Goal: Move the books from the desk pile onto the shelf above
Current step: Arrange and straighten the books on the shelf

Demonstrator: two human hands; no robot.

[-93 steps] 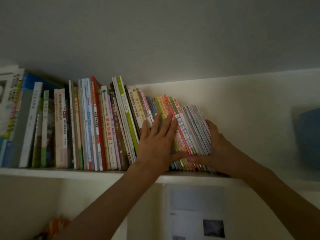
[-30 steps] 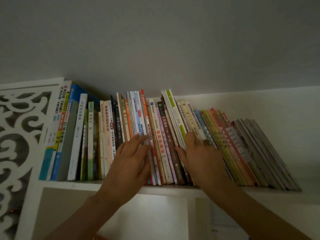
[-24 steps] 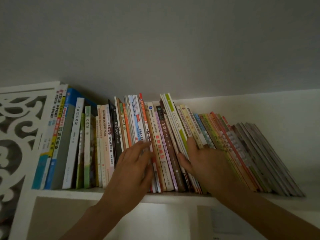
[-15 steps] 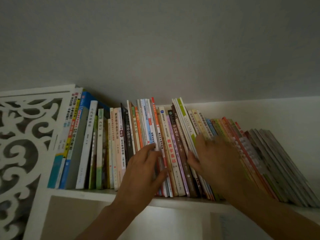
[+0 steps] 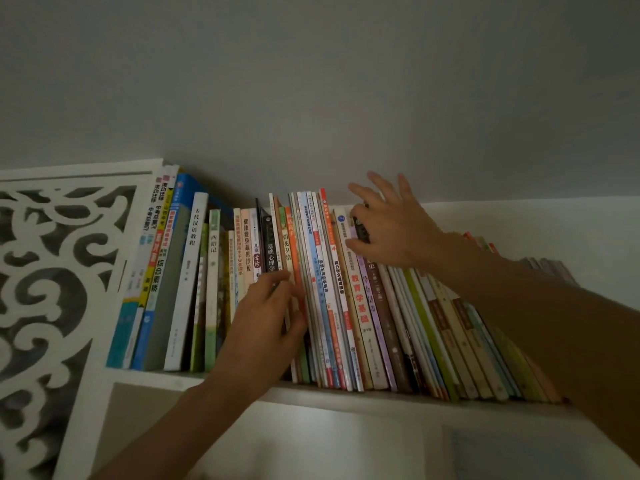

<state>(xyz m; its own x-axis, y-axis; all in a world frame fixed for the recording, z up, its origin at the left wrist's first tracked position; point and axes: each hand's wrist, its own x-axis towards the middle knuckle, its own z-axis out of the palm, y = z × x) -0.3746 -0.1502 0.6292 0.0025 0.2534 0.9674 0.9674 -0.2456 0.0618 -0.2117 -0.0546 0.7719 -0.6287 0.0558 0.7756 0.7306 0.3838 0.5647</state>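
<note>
A long row of books (image 5: 325, 289) stands on the white shelf (image 5: 346, 399). The ones on the left are upright and the ones on the right lean left. My left hand (image 5: 263, 320) presses its fingers against the spines near an orange book (image 5: 292, 237), low in the row. My right hand (image 5: 391, 230) reaches over the tops of the books. Its thumb and index finger pinch the top of a dark brown book (image 5: 388, 317), and its other fingers spread upward. My right forearm hides part of the leaning books. No desk pile is in view.
A white carved lattice panel (image 5: 52, 271) closes the shelf's left end. Thin grey booklets (image 5: 547, 268) lean at the far right, with bare shelf and white back wall beyond. The grey ceiling is close above the book tops. Below the shelf is an open white compartment (image 5: 311, 445).
My right hand rose from the middle of the spines to the tops of the books and took hold of the dark brown one. My left hand stayed low on the spines.
</note>
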